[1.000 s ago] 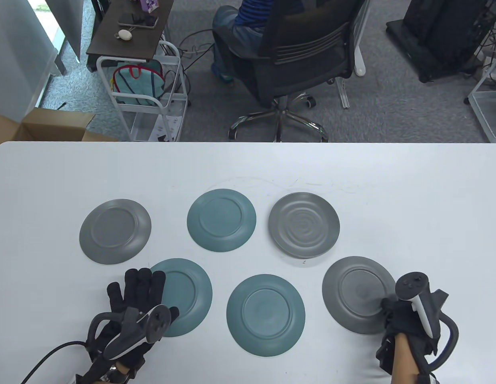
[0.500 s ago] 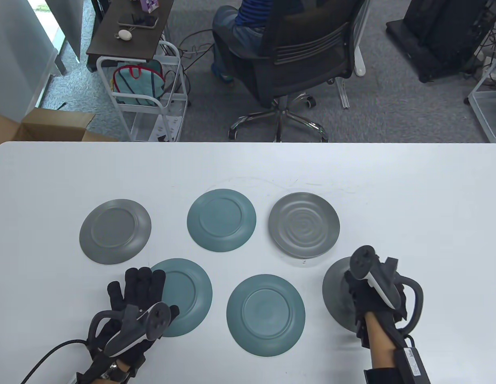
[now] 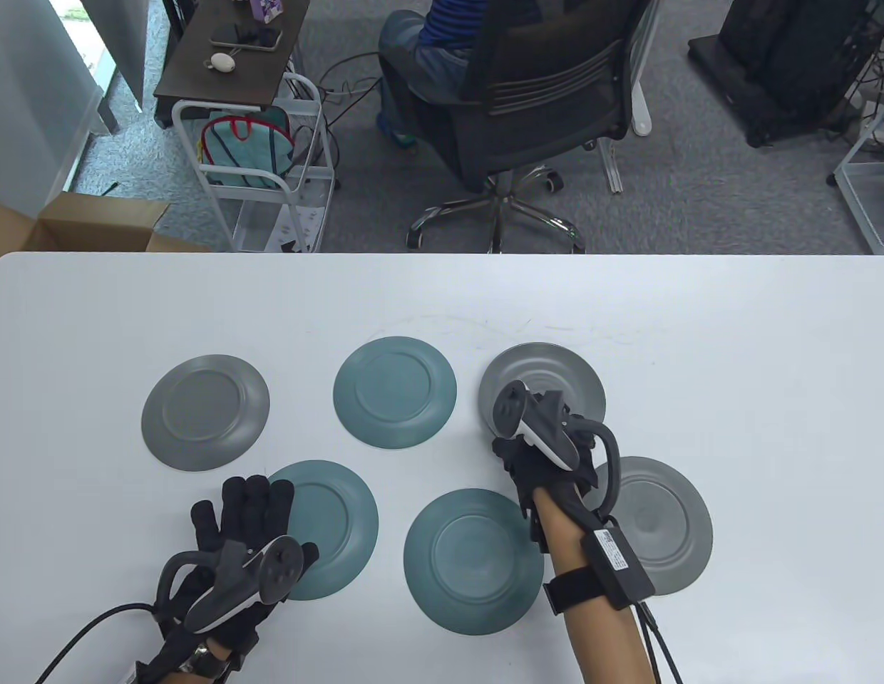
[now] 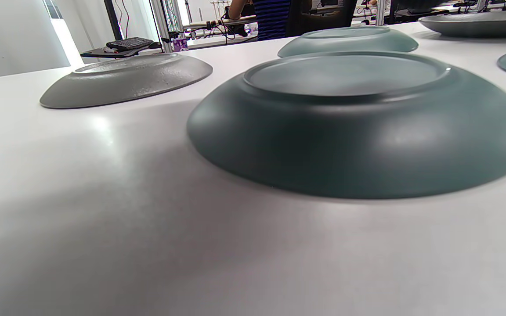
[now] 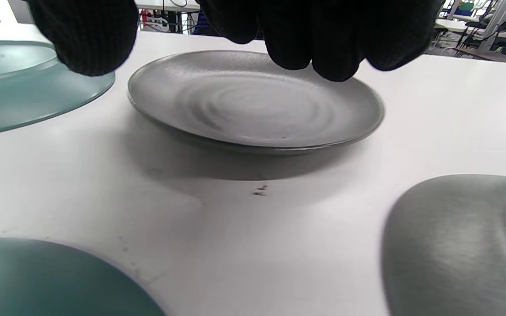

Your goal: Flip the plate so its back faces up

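Note:
A grey plate (image 3: 559, 367) with a rippled face lies face up at the table's middle right; it also shows in the right wrist view (image 5: 257, 105). My right hand (image 3: 515, 447) hovers over its near left rim, empty, with thumb and fingers (image 5: 323, 39) apart above the plate and not touching it. My left hand (image 3: 271, 520) lies flat and spread on the table, with its thumb side over the left edge of a teal plate (image 3: 335, 524). That plate lies back up and fills the left wrist view (image 4: 354, 123).
The other plates lie back up: grey at the left (image 3: 205, 412), teal at the middle (image 3: 394, 392), teal at the near middle (image 3: 473, 561), grey at the near right (image 3: 659, 524). An office chair and a cart stand beyond the table's far edge.
My right hand left the near right grey plate and moved up and left to the rippled grey plate. That near plate has shifted slightly to the right. My left hand has not moved.

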Motion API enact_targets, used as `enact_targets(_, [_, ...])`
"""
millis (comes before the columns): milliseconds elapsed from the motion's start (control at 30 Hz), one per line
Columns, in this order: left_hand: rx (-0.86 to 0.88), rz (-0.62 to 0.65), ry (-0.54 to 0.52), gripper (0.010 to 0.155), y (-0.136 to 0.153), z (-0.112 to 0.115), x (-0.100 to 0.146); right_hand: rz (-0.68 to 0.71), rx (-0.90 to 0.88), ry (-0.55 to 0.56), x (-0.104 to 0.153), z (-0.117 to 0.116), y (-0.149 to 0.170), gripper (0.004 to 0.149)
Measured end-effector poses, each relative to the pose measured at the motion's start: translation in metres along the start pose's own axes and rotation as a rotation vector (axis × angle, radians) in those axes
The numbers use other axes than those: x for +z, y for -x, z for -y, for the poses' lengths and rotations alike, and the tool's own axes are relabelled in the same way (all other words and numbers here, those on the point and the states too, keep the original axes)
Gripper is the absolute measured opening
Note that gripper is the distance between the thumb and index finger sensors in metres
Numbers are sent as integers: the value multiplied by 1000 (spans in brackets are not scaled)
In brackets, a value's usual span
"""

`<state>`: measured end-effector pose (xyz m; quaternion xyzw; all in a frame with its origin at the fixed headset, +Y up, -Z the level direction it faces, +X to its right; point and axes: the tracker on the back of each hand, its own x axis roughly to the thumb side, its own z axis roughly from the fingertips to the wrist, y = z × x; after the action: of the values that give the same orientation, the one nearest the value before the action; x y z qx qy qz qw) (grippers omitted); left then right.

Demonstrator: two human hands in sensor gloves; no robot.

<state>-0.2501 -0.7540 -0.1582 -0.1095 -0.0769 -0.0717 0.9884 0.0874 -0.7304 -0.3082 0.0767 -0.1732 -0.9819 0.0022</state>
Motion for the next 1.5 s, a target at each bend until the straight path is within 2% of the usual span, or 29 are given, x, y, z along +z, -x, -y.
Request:
enact_targets(167, [7, 2, 1, 88, 1, 0, 0, -12, 25, -40, -17, -10, -14, 86])
enact_targets(400, [12, 8, 4, 88, 1, 1, 0, -26, 23, -71, -30, -25, -16, 85])
enact_targets(567, [13, 7, 6, 88, 1, 1, 0, -31, 68, -37, -33, -29, -17, 82])
enact_targets(767, [12, 6, 9, 88, 1, 1, -1, -21, 120, 22, -34, -28, -25, 78])
enact_targets(1200, [41, 19, 10, 88, 3, 0, 0, 17, 165, 3, -34, -28, -31, 72])
enact_targets(1500, [70, 19, 28, 88, 5, 2, -1, 55, 15, 5, -28, -13, -14, 70])
